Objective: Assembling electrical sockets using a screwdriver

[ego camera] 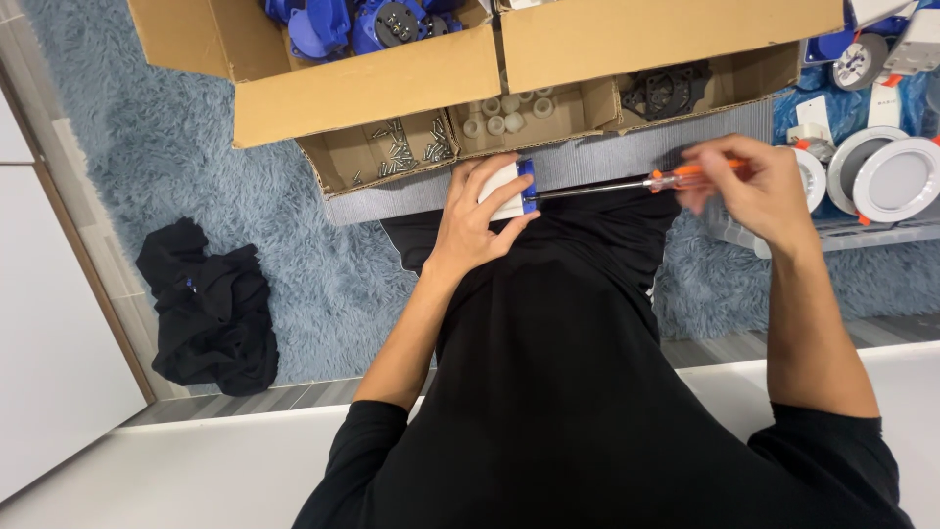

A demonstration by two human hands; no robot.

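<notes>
The left hand is gripping a small white and blue part over the lap, fingers curled around it, while the right hand is pinching the orange-handled screwdriver, tip meeting the part. Fastening looks mid-way; screws are waiting in the far cardboard box.

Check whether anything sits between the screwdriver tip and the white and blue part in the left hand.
Nothing visible does. The screwdriver, held by the right hand, runs clear to the white and blue part gripped in the left hand.
</notes>
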